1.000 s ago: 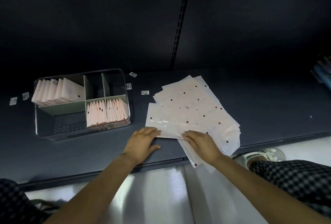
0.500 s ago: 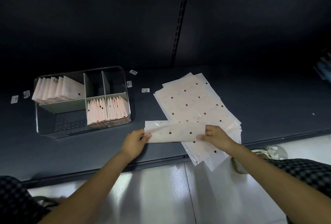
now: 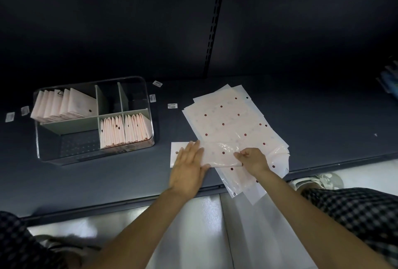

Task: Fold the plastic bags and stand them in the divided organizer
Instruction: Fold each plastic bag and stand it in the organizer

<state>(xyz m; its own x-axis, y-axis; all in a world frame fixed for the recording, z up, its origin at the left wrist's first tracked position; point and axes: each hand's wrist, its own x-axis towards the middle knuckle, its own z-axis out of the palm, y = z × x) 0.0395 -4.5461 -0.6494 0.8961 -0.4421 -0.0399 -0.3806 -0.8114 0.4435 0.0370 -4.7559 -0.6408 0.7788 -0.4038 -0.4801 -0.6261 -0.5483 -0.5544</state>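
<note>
The thin pale-pink plastic bag with dark red dots [image 3: 217,154], already folded into a long narrow strip, lies on the dark blue shelf board [image 3: 323,131] near its front edge. Its long axis runs left to right, and its right part rests on the near end of the loose pile of unfolded dotted bags [image 3: 228,118]. The left hand [image 3: 187,166] presses flat on the strip's left part with straight fingers, gripping nothing. The right hand [image 3: 251,159] pinches the strip's right end with curled fingers.

I think the step in hand is folding the strip across its length. To do it well, the flat hand should hold the left part firmly while the right end is brought over, edges matched, then the crease is pressed so the slippery film does not spring open.

The clear rectangular organizer with grey-green dividers [image 3: 94,118] stands to the left, well apart, with folded bags [image 3: 123,132] standing in two compartments.
</note>
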